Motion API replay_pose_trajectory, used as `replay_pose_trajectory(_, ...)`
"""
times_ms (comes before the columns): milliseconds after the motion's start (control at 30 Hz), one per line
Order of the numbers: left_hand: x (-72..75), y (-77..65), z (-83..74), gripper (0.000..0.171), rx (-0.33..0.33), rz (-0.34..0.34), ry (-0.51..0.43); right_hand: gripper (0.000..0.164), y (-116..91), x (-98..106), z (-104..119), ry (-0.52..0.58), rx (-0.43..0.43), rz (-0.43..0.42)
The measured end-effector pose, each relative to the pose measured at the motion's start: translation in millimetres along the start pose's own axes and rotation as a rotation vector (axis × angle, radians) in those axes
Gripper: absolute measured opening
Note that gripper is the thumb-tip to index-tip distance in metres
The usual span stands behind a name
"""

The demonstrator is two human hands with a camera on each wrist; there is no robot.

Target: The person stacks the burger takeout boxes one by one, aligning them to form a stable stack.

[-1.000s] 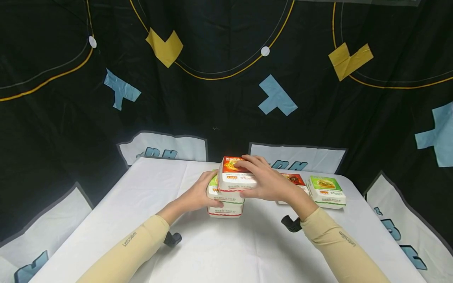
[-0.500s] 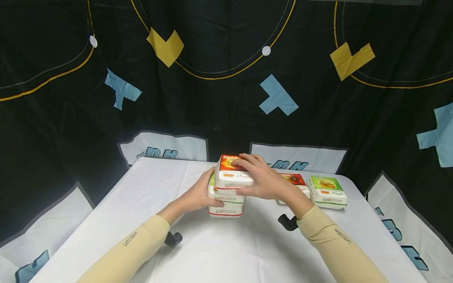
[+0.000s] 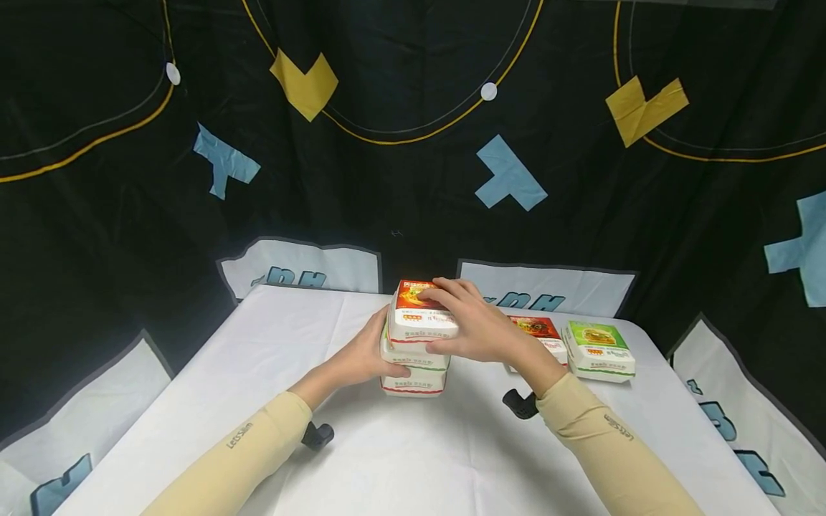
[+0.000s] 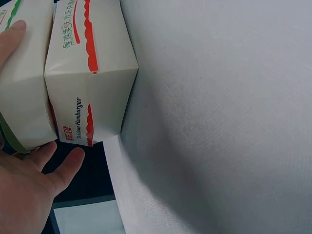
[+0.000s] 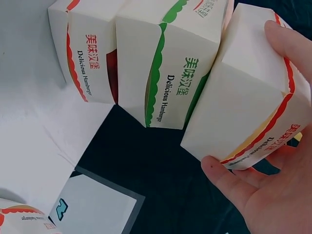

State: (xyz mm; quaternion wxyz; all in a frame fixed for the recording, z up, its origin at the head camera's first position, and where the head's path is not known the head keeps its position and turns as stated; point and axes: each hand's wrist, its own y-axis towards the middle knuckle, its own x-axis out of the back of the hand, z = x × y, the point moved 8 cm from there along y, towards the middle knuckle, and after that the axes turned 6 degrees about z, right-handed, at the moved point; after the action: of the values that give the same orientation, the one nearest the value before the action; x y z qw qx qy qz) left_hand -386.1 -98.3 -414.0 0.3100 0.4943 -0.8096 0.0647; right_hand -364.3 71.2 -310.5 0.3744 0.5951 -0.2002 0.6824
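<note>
Fingers and thumb (right hand) hold the red-topped box between them

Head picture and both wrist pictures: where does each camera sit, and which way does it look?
Head: on the person's head, facing forward and down at the white-covered table and black backdrop; left hand, right hand and tan sleeves show.
Left wrist: on that wrist, facing the middle hamburger box and bottom hamburger box, which appear sideways; part of the left hand shows.
Right wrist: on that wrist, facing the top hamburger box and those two; part of the right hand shows.
Both wrist views share the middle and bottom boxes.
</note>
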Motion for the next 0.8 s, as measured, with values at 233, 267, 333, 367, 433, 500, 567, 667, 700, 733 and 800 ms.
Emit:
replay_pose_trajectory(233,-0.5,2.0,-16.3,0.108,-0.132,0.021,-0.082,0.077,4,-1,2,0.006,0.009,-0.013)
replay_pose_trajectory(267,-0.3,1.4,-19.4,0.107,-0.144,0.022,-0.092,0.077,4,-1,2,0.008,0.012,-0.015)
replay_pose_trajectory(333,0.8,-0.9,-25.4,0.107,-0.147,0.018,-0.107,0.077,5,-2,3,0.009,0.018,-0.019)
replay_pose_trajectory(367,1.4,-2.4,-28.2,0.107,-0.141,0.017,-0.106,0.077,5,-2,3,0.009,0.020,-0.020)
replay_pose_trajectory(433,2.5,-5.0,-32.2,0.106,-0.117,0.013,-0.103,0.077,6,-3,3,0.008,0.020,-0.020)
replay_pose_trajectory(500,2.7,-6.1,-32.6,0.105,-0.099,0.006,-0.092,0.077,6,-3,3,0.013,0.022,-0.021)
replay_pose_trajectory(567,2.4,-5.6,-29.6,0.106,-0.089,0.001,-0.083,0.077,7,-3,2,0.022,0.021,-0.022)
replay_pose_trajectory(667,1.6,-2.6,-20.2,0.107,-0.077,-0.007,-0.056,0.077,9,-3,1,0.028,0.023,-0.028)
replay_pose_trajectory(700,1.2,-1.7,-16.3,0.108,-0.070,-0.008,-0.048,0.077,9,-3,1,0.032,0.024,-0.029)
replay_pose_trajectory(733,0.9,-0.8,-12.8,0.108,-0.064,-0.009,-0.038,0.077,9,-3,0,0.034,0.023,-0.027)
replay_pose_trajectory(800,0.1,0.5,-7.5,0.109,-0.057,-0.006,-0.022,0.077,10,-4,0,0.042,0.028,-0.025)
